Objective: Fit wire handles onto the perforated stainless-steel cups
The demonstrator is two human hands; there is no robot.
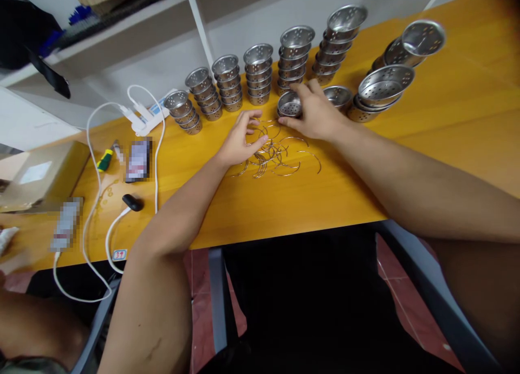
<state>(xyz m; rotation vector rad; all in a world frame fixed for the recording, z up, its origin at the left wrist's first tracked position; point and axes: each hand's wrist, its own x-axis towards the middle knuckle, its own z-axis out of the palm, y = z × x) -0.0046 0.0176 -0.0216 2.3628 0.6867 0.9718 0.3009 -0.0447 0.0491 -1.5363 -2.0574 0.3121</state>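
Observation:
My right hand [314, 113] grips a small perforated metal cup [287, 105] by its right side, thumb at the near side and fingers at the far side. The cup tips its mouth toward me. My left hand [239, 140] hovers over the left edge of a loose pile of curved metal wires [270, 153], thumb and fingers apart with nothing visible between them. Behind the right hand, another perforated cup [339, 96] is partly hidden by the wrist. Stacked perforated cups [258, 73] stand in a row along the back.
Leaning cup stacks [385, 86] occupy the right of the table [244, 211]. On the left are a power strip [148, 119] with white cables, a phone [138, 160], a black device [132, 202] and a cardboard box [44, 173]. Another person's bare limb [36, 320] shows at lower left.

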